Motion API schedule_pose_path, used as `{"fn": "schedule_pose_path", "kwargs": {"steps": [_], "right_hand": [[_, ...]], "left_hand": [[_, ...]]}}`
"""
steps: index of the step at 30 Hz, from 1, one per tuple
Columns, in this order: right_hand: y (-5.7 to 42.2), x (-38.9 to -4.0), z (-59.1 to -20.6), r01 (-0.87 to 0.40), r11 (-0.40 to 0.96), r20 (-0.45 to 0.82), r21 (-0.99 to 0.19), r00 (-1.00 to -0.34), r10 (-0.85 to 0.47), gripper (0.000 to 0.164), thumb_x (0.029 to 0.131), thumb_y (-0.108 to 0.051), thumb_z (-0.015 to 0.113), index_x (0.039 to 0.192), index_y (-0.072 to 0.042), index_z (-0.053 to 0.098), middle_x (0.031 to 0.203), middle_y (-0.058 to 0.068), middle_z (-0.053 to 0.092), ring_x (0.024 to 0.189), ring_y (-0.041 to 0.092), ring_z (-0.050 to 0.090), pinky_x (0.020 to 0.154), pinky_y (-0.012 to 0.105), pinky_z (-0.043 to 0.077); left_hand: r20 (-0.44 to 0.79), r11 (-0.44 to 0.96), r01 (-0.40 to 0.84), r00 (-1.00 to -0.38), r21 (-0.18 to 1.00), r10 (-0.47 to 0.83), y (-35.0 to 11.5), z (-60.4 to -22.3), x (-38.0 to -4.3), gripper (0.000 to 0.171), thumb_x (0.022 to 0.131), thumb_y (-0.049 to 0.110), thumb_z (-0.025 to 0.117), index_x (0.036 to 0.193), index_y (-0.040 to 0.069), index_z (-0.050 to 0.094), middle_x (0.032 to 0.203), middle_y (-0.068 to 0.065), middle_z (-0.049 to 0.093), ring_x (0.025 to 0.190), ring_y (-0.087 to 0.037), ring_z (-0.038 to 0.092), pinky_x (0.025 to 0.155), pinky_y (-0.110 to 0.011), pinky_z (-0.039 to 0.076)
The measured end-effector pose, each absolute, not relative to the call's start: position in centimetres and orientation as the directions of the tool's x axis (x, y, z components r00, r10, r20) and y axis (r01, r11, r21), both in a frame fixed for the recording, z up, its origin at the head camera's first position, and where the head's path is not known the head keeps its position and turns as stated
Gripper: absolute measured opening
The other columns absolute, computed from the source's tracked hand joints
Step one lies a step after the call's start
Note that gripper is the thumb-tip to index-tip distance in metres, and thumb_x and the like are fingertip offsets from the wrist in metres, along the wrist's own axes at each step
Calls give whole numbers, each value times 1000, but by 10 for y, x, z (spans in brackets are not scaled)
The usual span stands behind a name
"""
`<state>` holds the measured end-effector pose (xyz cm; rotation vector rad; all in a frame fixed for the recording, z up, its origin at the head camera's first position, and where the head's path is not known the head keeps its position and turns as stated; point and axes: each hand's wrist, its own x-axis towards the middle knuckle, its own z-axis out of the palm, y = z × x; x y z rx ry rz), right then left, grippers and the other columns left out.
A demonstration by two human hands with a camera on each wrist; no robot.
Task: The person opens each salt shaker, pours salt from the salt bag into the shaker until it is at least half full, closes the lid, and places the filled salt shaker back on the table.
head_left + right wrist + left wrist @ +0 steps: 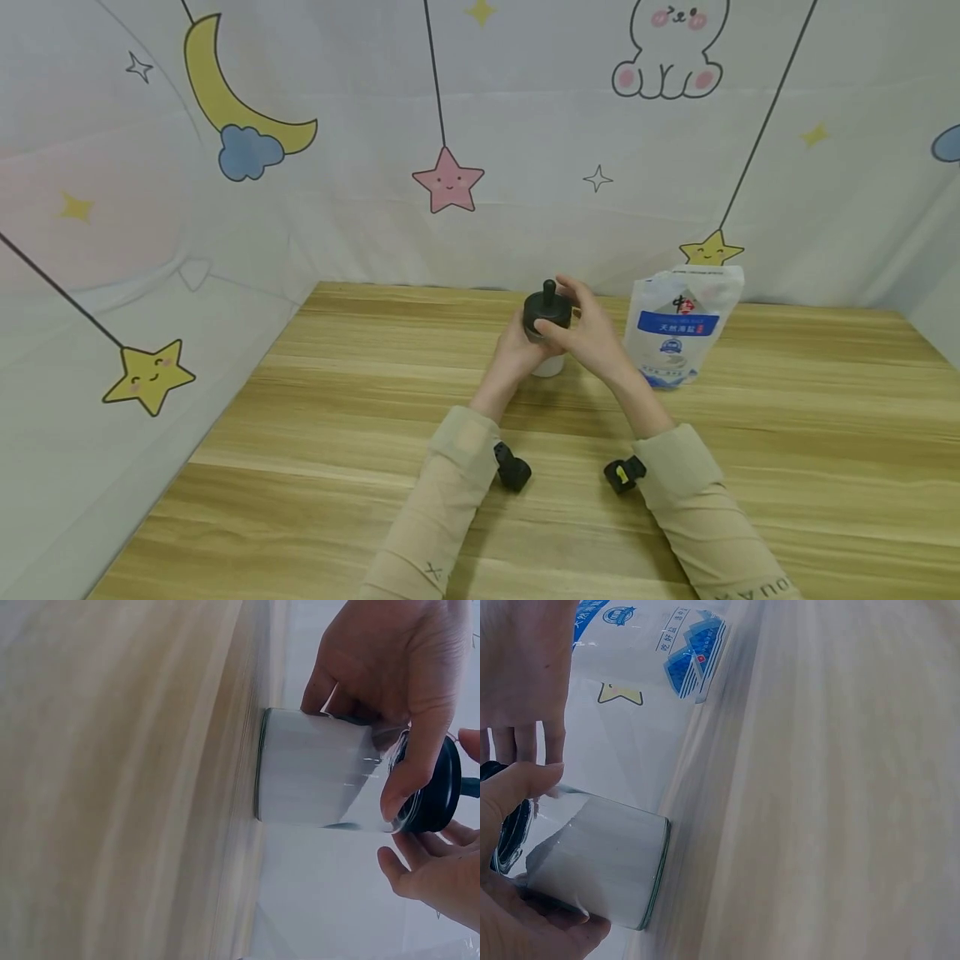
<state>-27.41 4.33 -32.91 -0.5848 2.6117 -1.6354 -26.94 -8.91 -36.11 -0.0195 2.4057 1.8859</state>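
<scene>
A clear glass jar (315,769) with white contents stands upright on the table, its filling sloping to one side. On its mouth sits a black lid (547,307) with a knob on top. My left hand (517,342) grips the jar near its neck, the thumb across the glass in the right wrist view. Around the lid from the right, my right hand (592,333) has its thumb at the front and fingers behind. A white and blue pouch (678,329) with printed characters stands just right of the hands.
The wooden table (337,400) reaches back to a white curtain (525,108) printed with stars, a moon and a bear. Small black wrist cameras (512,468) hang inside both sleeves. The pouch is the closest obstacle, beside the right wrist.
</scene>
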Motion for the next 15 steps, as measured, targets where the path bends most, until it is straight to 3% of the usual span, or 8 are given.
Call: {"fn": "schedule_pose_path", "kwargs": {"steps": [7,15], "right_hand": [[44,-274,-331,-298,357,176,-885,-925,-335,69,93,-14,59,152,-12,23,154,20,30,142,43,30,114,60,28],[44,-273,-329,-305,363,182,-881,-925,-335,69,93,-14,60,152,-11,23,153,20,32,141,44,31,114,60,28]], "left_hand": [[-78,232,-66,-996,970,45,-89,-362,-270,73,80,21,74,143,15,38,147,-11,45,137,-34,40,112,-55,32],[-76,235,-65,-996,970,38,-89,-362,-270,72,80,20,73,143,14,38,147,-11,45,136,-34,40,112,-55,32]]}}
